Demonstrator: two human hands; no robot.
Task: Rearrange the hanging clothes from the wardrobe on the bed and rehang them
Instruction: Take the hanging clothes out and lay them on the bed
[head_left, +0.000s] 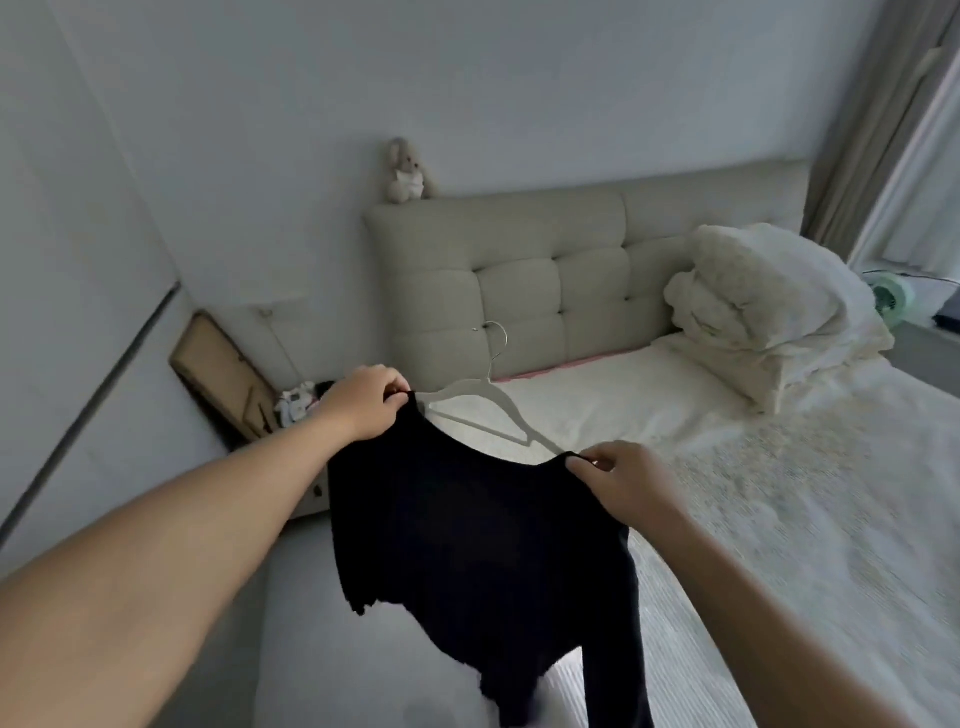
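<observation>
Two bare forearms come into view from the near edge, one from the near left corner, the other from the near right. No sleeves show anywhere along them, no cuffs either. The left hand (363, 402) wears no glove, no ring and no watch that can be seen. Same for the right hand (631, 480): bare wrist, bare fingers, short plain nails.
</observation>
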